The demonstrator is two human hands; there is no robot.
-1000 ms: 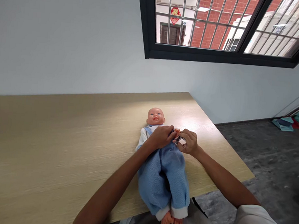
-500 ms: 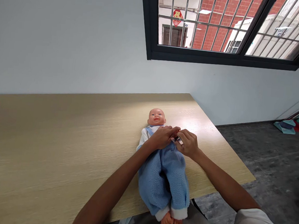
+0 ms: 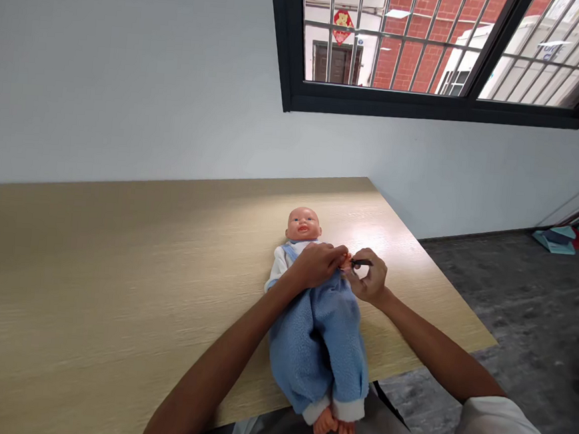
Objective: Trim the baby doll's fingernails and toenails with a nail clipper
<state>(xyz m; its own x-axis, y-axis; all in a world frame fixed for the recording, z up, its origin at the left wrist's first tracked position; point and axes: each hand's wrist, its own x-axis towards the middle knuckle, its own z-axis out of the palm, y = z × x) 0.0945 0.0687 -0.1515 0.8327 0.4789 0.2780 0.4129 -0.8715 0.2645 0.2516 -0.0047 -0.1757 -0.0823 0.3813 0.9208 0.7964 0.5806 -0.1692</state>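
A baby doll [image 3: 321, 313] in fuzzy blue overalls and a white top lies on its back on the table [image 3: 114, 283], head away from me and bare feet past the near edge. My left hand [image 3: 317, 264] rests over its chest, fingers closed on the doll's small hand [image 3: 346, 260]. In my right hand [image 3: 371, 277], pinched between thumb and fingers, is a small dark nail clipper [image 3: 363, 263]. Its tip meets the doll's fingers; my fingers cover part of it.
The table's right edge [image 3: 431, 261] drops to a dark grey floor [image 3: 524, 289]. Behind stands a pale wall [image 3: 130, 77] with a barred, black-framed window [image 3: 378, 107]. Teal and red dustpan-like items [image 3: 558, 239] lie on the floor at far right.
My right hand has turned and shifted slightly right, and more of the dark nail clipper shows. My left hand stays on the doll's hand. The view has tilted slightly.
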